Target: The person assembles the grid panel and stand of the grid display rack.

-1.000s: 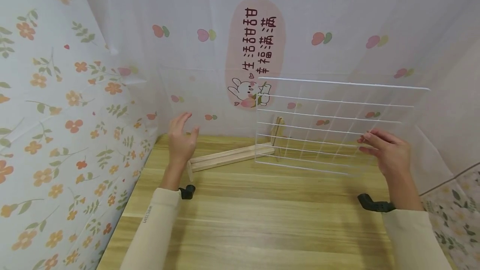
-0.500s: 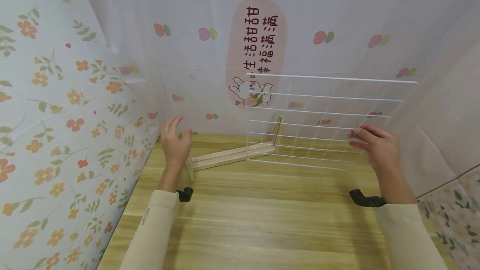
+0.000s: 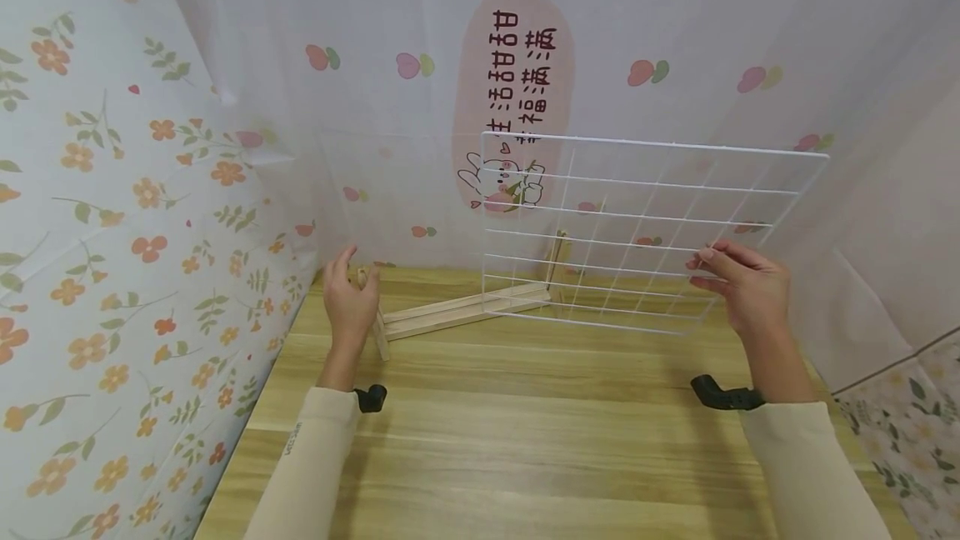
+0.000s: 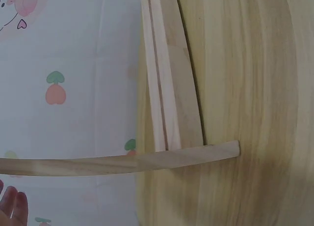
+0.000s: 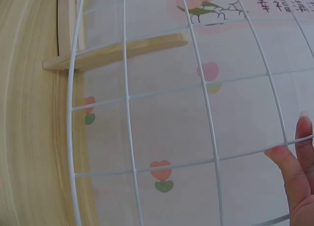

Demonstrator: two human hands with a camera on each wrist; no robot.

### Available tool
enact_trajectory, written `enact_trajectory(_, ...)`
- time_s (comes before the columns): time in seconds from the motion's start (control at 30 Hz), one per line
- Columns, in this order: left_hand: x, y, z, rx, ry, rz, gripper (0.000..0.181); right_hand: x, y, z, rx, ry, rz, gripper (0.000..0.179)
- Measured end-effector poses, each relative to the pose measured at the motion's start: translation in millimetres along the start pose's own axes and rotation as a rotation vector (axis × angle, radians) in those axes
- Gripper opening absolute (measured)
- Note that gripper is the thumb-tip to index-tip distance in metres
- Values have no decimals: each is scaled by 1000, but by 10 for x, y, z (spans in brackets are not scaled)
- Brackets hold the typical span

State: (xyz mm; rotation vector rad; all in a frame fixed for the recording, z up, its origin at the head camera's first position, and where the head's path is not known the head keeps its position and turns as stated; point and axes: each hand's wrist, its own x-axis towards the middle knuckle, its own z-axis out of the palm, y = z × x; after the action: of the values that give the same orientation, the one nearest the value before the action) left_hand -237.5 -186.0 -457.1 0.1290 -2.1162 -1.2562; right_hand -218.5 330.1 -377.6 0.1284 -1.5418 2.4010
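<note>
My right hand [image 3: 750,286] pinches a white wire grid panel [image 3: 652,143] by its right side between thumb and fingers. The panel is held up off the table, tilted, in front of the back cloth. In the right wrist view the thumb presses a crossing of the wires [image 5: 215,160]. Behind the grid lies a wooden stand [image 3: 450,318], a grooved bar with an upright end piece at each end. My left hand [image 3: 351,307] hovers by the left end piece [image 4: 186,157], fingers relaxed; in the left wrist view its fingertips show apart from the wood.
The wood-grain table [image 3: 525,440] spreads below both hands. A printed white cloth [image 3: 375,7] closes off the back, and a flowered cloth [image 3: 112,273] hangs at the left. Black wrist mounts [image 3: 723,394] stick out under the forearms.
The right hand has carried the grid panel left and slightly up, and the panel has turned a little. My left hand has shifted left and down beside the stand's left end.
</note>
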Motion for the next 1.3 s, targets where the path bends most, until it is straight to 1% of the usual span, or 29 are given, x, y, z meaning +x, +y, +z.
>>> enact_trajectory(0.13, -33, -66, 11, -23, -2, -19, 49, -3, -12, 32, 3, -4, -3, 9)
enact_trajectory(0.23, -65, -113, 26, -42, -20, -60, 51, -8, -17, 53, 13, -7, -5, 9)
enact_trajectory(0.33, -96, -164, 46, -61, -49, -115, 52, -11, -15, 75, 24, -15, -13, 10)
enact_trajectory(0.4, -112, -190, 53, -76, -55, -145, 51, -9, -9, 91, 33, -24, -17, 11)
enact_trajectory(0.53, -133, -219, 55, -116, -43, -183, 46, 4, 0, 133, 34, -35, -19, 11)
enact_trajectory(0.67, -129, -231, 52, -166, -32, -210, 43, 19, 1, 177, 45, -26, -12, 11)
enact_trajectory(0.83, -104, -239, 33, -203, -55, -230, 42, 29, -6, 211, 40, -13, -4, 11)
enact_trajectory(1.0, -89, -234, 7, -187, -89, -233, 43, 38, -13, 230, 41, -13, -10, 12)
enact_trajectory(1.2, -64, -232, -52, -186, -170, -238, 44, 64, -31, 258, 40, -13, -8, 10)
enact_trajectory(1.3, -49, -244, -60, -170, -205, -232, 46, 76, -40, 268, 31, -20, -14, 10)
